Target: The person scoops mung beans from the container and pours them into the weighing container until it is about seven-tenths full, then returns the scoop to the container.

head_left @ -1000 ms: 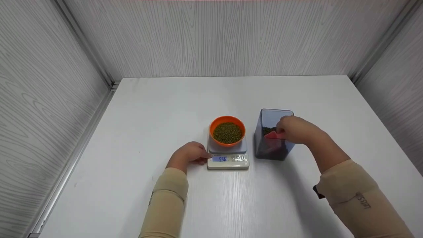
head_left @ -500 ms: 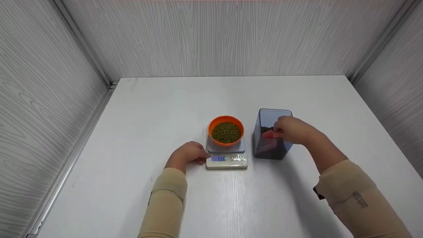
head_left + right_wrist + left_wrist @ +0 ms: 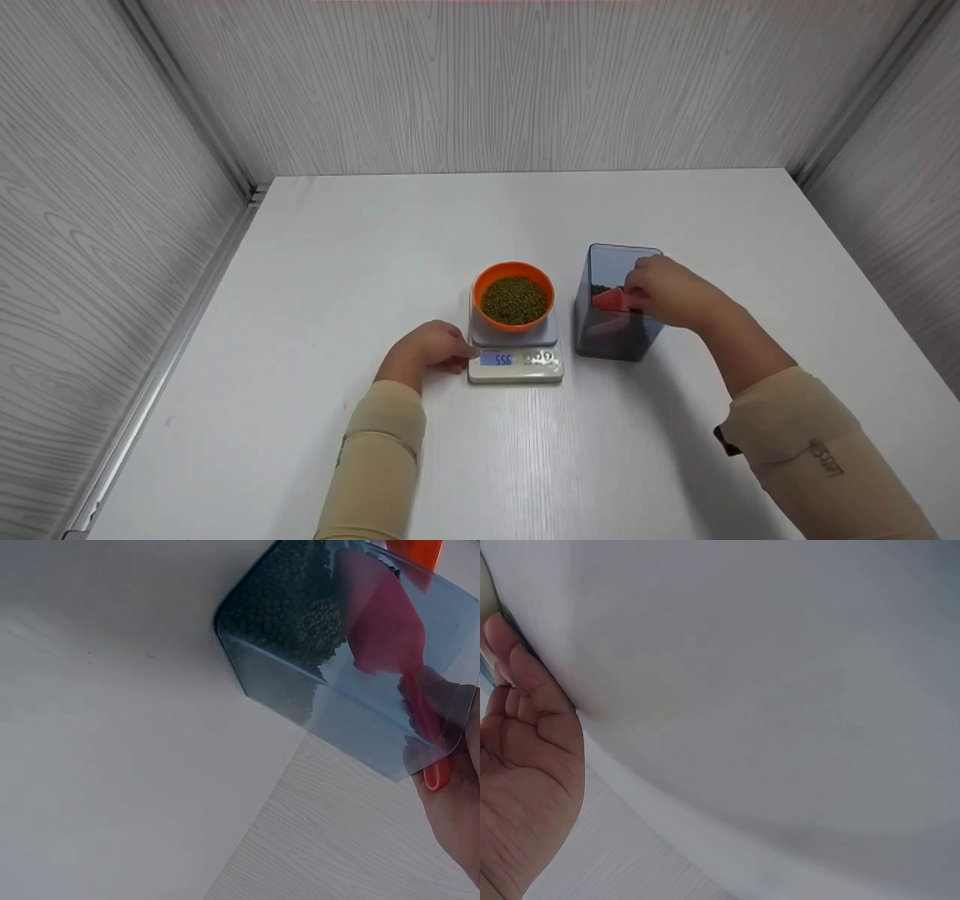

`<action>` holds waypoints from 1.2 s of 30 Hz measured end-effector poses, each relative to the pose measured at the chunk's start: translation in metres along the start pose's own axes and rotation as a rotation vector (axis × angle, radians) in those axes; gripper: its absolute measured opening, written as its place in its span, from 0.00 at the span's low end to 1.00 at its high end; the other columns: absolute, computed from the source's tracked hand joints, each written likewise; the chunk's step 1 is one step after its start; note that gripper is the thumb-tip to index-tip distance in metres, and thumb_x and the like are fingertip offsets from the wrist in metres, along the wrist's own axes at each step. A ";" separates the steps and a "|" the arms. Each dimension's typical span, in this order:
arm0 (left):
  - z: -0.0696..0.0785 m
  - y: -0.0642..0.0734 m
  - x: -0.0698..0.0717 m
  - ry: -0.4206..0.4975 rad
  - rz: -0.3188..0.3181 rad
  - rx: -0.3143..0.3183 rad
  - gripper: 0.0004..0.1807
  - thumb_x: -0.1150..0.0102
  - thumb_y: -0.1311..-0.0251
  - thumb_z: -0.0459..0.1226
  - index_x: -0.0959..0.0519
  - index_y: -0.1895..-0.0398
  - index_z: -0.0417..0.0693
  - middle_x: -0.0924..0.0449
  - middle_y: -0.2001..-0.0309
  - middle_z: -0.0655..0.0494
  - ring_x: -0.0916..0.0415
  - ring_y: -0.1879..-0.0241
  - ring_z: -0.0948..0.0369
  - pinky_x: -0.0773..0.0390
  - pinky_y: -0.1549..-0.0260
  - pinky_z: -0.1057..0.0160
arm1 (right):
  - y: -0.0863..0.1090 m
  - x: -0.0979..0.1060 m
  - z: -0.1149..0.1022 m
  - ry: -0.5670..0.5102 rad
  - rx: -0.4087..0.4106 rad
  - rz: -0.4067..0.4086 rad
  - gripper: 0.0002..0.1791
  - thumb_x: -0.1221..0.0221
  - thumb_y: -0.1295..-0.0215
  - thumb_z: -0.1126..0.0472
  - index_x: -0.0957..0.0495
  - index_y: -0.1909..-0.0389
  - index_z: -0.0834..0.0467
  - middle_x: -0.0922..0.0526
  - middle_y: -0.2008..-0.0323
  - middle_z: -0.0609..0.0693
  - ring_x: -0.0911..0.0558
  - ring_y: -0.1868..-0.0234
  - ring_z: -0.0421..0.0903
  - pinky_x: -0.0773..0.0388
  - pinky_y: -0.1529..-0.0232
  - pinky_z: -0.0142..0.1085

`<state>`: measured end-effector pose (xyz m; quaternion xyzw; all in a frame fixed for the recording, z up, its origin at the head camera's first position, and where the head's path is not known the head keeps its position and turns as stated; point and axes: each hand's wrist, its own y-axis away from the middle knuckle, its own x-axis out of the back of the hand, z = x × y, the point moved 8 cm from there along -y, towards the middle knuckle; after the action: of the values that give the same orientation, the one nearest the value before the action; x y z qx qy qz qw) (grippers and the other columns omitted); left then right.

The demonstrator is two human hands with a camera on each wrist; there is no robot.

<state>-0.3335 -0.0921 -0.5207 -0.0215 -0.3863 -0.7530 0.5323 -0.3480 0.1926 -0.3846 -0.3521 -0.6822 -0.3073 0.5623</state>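
On a white kitchen scale (image 3: 536, 374) sits an orange bowl (image 3: 512, 268) filled with green mung beans (image 3: 514, 301). The lit display (image 3: 496, 360) reads 556. My left hand (image 3: 429, 347) touches the scale's left edge beside the display, its fingers loosely bent in the left wrist view. To the right stands a clear bluish container (image 3: 611, 346) with more beans (image 3: 292, 604) in its bottom. My right hand (image 3: 671, 291) grips the handle of a red scoop (image 3: 386, 619) inside the container's mouth. How many beans the scoop carries cannot be seen.
All of it stands on a white tabletop (image 3: 375, 240). Grey wood-grain panels enclose it at the back (image 3: 480, 90) and on both sides. The container's tall walls surround the scoop, with only a narrow gap between container and scale.
The red scoop has risen slightly inside the container and changed its tilt, with my right hand shifting a little. My left hand, the bowl and the reading of 556 stay the same.
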 end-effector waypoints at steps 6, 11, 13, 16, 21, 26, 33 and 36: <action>0.000 0.000 0.000 0.006 0.004 -0.005 0.09 0.35 0.49 0.40 0.23 0.71 0.45 0.22 0.75 0.54 0.25 0.75 0.62 0.24 0.71 0.66 | 0.004 0.004 0.004 -0.058 -0.014 0.007 0.04 0.42 0.43 0.68 0.19 0.67 0.61 0.26 0.72 0.51 0.30 0.69 0.47 0.29 0.67 0.38; 0.000 0.001 0.000 0.011 0.008 -0.002 0.10 0.35 0.50 0.40 0.23 0.71 0.44 0.21 0.74 0.54 0.24 0.75 0.62 0.24 0.71 0.65 | 0.008 0.007 0.006 -0.088 -0.027 0.002 0.05 0.42 0.43 0.68 0.20 0.66 0.62 0.25 0.70 0.52 0.29 0.66 0.47 0.28 0.64 0.40; 0.001 0.002 -0.001 0.012 0.007 -0.002 0.10 0.35 0.50 0.40 0.22 0.70 0.44 0.22 0.74 0.54 0.24 0.75 0.62 0.24 0.70 0.65 | 0.009 0.007 0.007 -0.097 -0.033 -0.005 0.06 0.42 0.43 0.68 0.20 0.65 0.62 0.25 0.69 0.52 0.28 0.65 0.48 0.27 0.63 0.41; 0.000 0.001 -0.001 0.009 0.007 -0.001 0.10 0.35 0.50 0.40 0.22 0.71 0.44 0.22 0.75 0.54 0.25 0.75 0.62 0.24 0.71 0.66 | 0.010 0.009 0.008 -0.104 -0.035 -0.006 0.06 0.42 0.43 0.68 0.20 0.65 0.62 0.25 0.69 0.52 0.28 0.64 0.48 0.27 0.62 0.42; 0.000 0.001 0.000 -0.021 0.002 -0.004 0.10 0.36 0.49 0.41 0.22 0.71 0.45 0.22 0.76 0.55 0.25 0.76 0.62 0.25 0.71 0.66 | 0.015 0.015 0.010 -0.131 -0.019 0.046 0.05 0.41 0.43 0.68 0.20 0.66 0.62 0.25 0.69 0.52 0.28 0.65 0.48 0.28 0.62 0.43; 0.000 0.000 0.000 -0.022 0.002 0.001 0.10 0.35 0.49 0.41 0.22 0.71 0.45 0.22 0.76 0.55 0.26 0.76 0.62 0.25 0.71 0.65 | 0.024 0.016 0.021 -0.199 -0.057 0.088 0.05 0.41 0.42 0.67 0.22 0.65 0.61 0.27 0.67 0.51 0.29 0.63 0.47 0.29 0.62 0.42; 0.001 0.002 0.000 -0.018 -0.001 0.008 0.11 0.35 0.49 0.42 0.22 0.68 0.45 0.21 0.75 0.54 0.25 0.75 0.62 0.25 0.69 0.65 | 0.034 0.012 0.033 -0.293 -0.103 0.111 0.06 0.42 0.39 0.63 0.23 0.61 0.59 0.27 0.64 0.51 0.29 0.62 0.46 0.27 0.62 0.40; 0.000 0.002 0.001 -0.027 0.001 0.013 0.12 0.35 0.49 0.43 0.22 0.66 0.45 0.21 0.75 0.54 0.25 0.75 0.61 0.25 0.69 0.65 | 0.037 0.012 0.035 -0.307 -0.110 0.135 0.07 0.42 0.39 0.62 0.23 0.61 0.58 0.28 0.64 0.50 0.29 0.63 0.45 0.27 0.63 0.39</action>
<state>-0.3325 -0.0925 -0.5193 -0.0284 -0.3985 -0.7497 0.5277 -0.3385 0.2439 -0.3779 -0.4701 -0.7170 -0.2482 0.4509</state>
